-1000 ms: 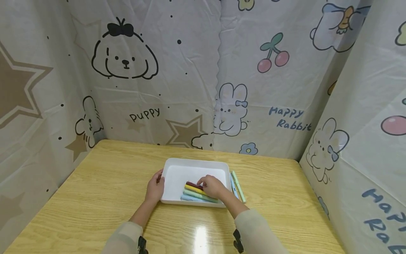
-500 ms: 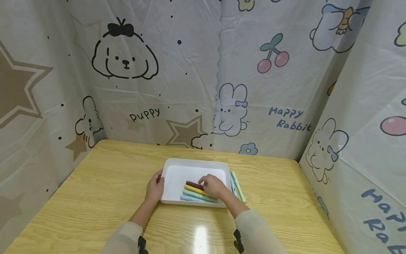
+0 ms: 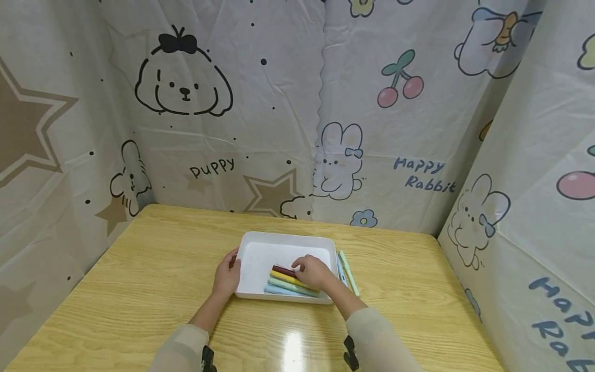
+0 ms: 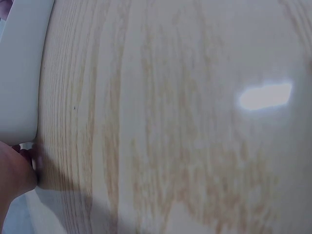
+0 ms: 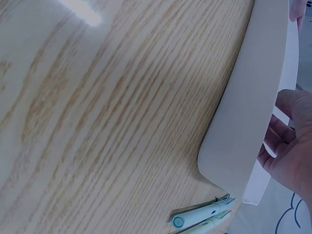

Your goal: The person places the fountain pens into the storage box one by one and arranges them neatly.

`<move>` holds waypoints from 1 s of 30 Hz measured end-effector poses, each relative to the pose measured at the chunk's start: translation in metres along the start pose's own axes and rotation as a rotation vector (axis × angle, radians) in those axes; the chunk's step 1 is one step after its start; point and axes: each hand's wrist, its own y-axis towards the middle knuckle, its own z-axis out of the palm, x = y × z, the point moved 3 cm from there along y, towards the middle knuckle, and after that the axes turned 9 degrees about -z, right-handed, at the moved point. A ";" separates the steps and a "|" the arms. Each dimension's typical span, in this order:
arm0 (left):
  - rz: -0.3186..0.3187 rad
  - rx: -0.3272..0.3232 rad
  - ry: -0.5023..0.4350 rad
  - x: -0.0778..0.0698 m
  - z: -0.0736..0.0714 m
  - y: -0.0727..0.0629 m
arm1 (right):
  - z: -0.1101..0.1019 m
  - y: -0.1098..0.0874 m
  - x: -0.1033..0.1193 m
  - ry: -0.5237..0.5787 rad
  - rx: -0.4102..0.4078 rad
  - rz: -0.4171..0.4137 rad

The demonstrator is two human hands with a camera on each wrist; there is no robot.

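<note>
A white rectangular tray [image 3: 253,258] sits on the table, its left wall gripped by my left hand [image 3: 226,276]. Inside it, towards the front right, several pens lie side by side: a dark red pen [image 3: 280,269], a yellow pen [image 3: 283,277], a light green pen [image 3: 284,283] and a light blue pen [image 3: 280,291]. My right hand [image 3: 313,272] reaches over the right wall, fingers bent, fingertips at the dark red pen. It covers the pens' right ends. In the right wrist view, the tray wall hides the fingertips of the right hand [image 5: 295,146], so any grip is unclear.
Against the tray's right side lie a blue pen [image 3: 342,271] and a light green pen [image 3: 350,274] on the wooden table [image 3: 186,248]. Printed cloth [image 3: 279,103] hangs along the back and both sides of the table.
My right fingertips have shifted slightly to the right along the dark red pen. The left hand, the tray and the pens stay essentially where they were.
</note>
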 end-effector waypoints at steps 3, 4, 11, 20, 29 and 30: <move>-0.007 0.002 -0.005 -0.001 0.000 0.000 | -0.004 -0.002 0.001 0.011 -0.010 -0.002; -0.002 0.002 -0.003 -0.001 0.000 0.000 | -0.005 -0.002 0.001 0.014 -0.013 -0.002; -0.004 0.000 -0.011 -0.001 0.000 -0.002 | -0.012 -0.004 -0.001 -0.001 -0.031 -0.025; -0.009 0.001 -0.015 -0.003 -0.001 -0.004 | -0.024 -0.004 -0.004 0.033 -0.085 -0.032; -0.018 0.009 -0.015 -0.001 0.001 -0.001 | -0.039 -0.007 -0.015 0.061 -0.114 0.028; -0.016 0.006 -0.015 0.000 0.001 0.000 | -0.041 -0.008 -0.016 0.066 -0.122 0.032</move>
